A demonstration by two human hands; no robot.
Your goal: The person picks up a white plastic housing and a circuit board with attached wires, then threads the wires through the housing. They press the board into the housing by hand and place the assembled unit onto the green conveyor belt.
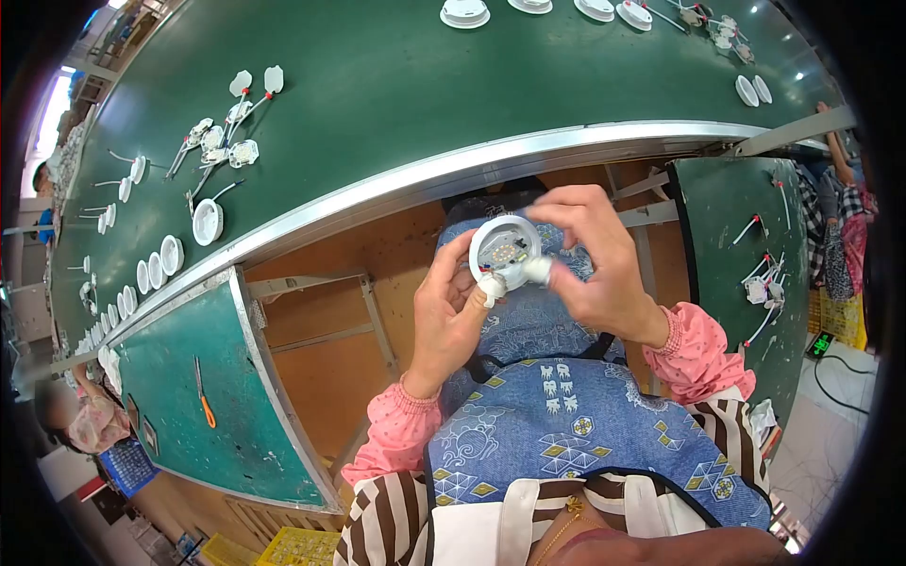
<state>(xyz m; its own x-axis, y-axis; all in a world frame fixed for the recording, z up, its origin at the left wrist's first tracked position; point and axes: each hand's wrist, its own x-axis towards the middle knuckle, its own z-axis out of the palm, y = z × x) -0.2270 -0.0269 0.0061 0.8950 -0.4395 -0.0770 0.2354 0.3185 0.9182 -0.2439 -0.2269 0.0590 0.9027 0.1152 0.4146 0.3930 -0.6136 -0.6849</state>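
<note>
A round white lamp housing (506,223) is held in front of the apron, its open side facing up. Inside it lies a small LED circuit board (500,253) with dark parts and a bit of red. My left hand (447,316) grips the housing from the left, its thumb on the lower rim in a white finger cover (492,287). My right hand (599,264) is at the right side, slightly blurred. Its thumb, also in a white cover (538,271), is against or close to the rim, while its fingers are curved and apart from the thumb.
Ahead is a green worktable (377,85) with a metal edge (425,173). White housings (208,221) and wired boards (215,141) lie on it. Orange-handled scissors (206,401) lie on the left side table. More wired parts (763,283) rest on the right one. Other people (94,415) sit nearby.
</note>
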